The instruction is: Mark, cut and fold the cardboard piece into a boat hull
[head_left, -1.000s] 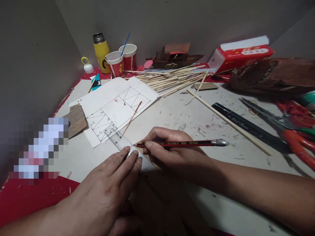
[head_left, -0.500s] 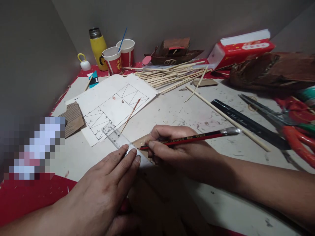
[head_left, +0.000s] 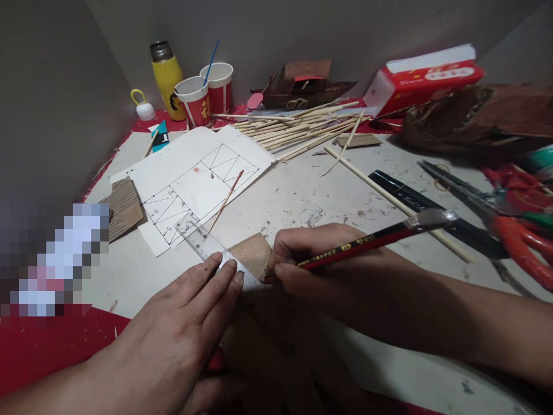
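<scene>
Grey walls [head_left: 302, 29] back a pale tabletop [head_left: 298, 196]; the right hand [head_left: 319, 259] is curled tight round a red-and-black pencil [head_left: 345, 246], and the left hand [head_left: 185, 317] rests outstretched on a clear ruler [head_left: 196, 241] lying along brown cardboard [head_left: 250, 253] near the middle; beyond, to the left, lies a line drawing [head_left: 173, 167], with wooden sticks [head_left: 298, 128] and a model boat [head_left: 285, 99] at the far side

Ruler [head_left: 199, 240] under the left hand [head_left: 185, 317] at lower centre, cardboard piece [head_left: 253, 255] along its right edge, pencil [head_left: 349, 246] in the right hand [head_left: 317, 288], sheet [head_left: 190, 181] left of centre, sticks [head_left: 296, 130] upper centre, boat [head_left: 309, 74] behind them, cups [head_left: 193, 105] right of bottle [head_left: 167, 83] upper left
</scene>
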A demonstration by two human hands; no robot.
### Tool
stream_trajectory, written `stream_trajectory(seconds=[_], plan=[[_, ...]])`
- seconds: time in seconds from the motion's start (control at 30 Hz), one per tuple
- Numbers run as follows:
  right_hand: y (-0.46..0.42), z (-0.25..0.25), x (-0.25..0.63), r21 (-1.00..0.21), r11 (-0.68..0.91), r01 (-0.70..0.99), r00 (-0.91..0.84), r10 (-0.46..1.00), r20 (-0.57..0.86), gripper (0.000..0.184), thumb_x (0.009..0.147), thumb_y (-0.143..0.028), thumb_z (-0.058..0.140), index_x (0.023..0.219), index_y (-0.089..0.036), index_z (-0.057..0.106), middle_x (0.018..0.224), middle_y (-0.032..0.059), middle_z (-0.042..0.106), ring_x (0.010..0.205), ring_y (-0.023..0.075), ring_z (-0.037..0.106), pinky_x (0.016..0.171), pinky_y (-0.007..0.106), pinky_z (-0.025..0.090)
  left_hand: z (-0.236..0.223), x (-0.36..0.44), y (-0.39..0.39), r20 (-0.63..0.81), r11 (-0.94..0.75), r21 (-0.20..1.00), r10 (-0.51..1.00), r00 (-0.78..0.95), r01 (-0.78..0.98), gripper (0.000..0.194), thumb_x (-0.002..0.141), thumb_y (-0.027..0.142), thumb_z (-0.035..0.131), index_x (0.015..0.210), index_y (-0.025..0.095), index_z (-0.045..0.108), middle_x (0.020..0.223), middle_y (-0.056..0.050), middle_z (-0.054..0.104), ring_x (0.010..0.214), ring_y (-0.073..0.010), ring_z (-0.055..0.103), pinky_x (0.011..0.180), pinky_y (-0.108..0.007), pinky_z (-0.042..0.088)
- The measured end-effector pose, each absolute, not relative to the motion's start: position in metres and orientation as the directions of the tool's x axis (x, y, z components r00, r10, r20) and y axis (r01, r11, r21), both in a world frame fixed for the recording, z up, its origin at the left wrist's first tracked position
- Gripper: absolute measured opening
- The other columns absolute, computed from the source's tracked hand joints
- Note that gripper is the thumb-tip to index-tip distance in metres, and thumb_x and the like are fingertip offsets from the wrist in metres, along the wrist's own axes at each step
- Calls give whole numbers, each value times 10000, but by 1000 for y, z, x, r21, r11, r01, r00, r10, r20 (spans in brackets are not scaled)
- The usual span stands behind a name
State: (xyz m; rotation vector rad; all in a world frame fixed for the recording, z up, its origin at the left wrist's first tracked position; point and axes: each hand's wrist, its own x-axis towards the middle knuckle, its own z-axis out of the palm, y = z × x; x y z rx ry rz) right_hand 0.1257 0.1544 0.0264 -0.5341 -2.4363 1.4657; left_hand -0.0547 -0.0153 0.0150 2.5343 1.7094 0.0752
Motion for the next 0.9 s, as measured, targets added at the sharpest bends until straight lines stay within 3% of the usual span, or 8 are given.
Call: stream_trajectory(seconds=[0.13, 0.23, 0.4, 0.53, 0.7, 0.9], plan=[[154, 25, 128, -892, 424, 156, -897, 438, 51, 217, 809, -171, 491, 598, -209, 456, 526, -48, 454, 477, 94, 356, 490, 247, 348, 16, -54, -15, -1, -368, 109, 929, 371, 923, 871, 799, 588, 657, 1438, 43, 426, 1517, -222, 422, 1423, -395, 353, 1052, -500, 492], [157, 32, 128, -894, 397, 207, -893, 451, -7, 231, 784, -188, 512, 561, -209, 457, 505, -35, 454, 472, 100, 380, 449, 242, 333, 18, -54, -14, -4, -385, 71, 923, 386, 920, 869, 807, 611, 636, 1416, 20, 448, 1506, -232, 430, 1398, -410, 390, 1026, -509, 511], [160, 42, 127, -947, 178, 267, -780, 617, -104, 127, 774, -225, 562, 651, -200, 582, 546, 0, 581, 481, 124, 482, 417, 231, 355, 19, -53, -12, -11, -403, 35, 915, 404, 915, 880, 819, 618, 616, 1420, 1, 432, 1510, -235, 419, 1405, -408, 377, 1019, -502, 518], [158, 33, 122, -953, 82, 290, -797, 573, -194, 113, 759, -213, 583, 782, -176, 687, 652, 25, 658, 560, 137, 533, 467, 225, 408, 18, -53, -12, -16, -402, 31, 915, 402, 915, 872, 818, 589, 630, 1426, 0, 419, 1513, -239, 412, 1412, -404, 364, 1025, -500, 514], [153, 19, 115, -944, 169, 282, -815, 561, -144, 134, 794, -175, 556, 780, -157, 688, 632, -7, 619, 557, 98, 485, 486, 203, 385, 18, -54, -12, 0, -409, 19, 912, 409, 912, 875, 813, 608, 628, 1400, -14, 443, 1488, -257, 439, 1394, -415, 390, 1007, -498, 528], [151, 12, 110, -946, 226, 234, -829, 555, -72, 169, 856, -243, 546, 778, -156, 668, 675, -10, 648, 592, 98, 530, 553, 221, 419, 17, -54, -12, -1, -406, 35, 914, 406, 913, 893, 797, 602, 642, 1420, -1, 427, 1501, -240, 429, 1394, -413, 392, 1009, -499, 528]])
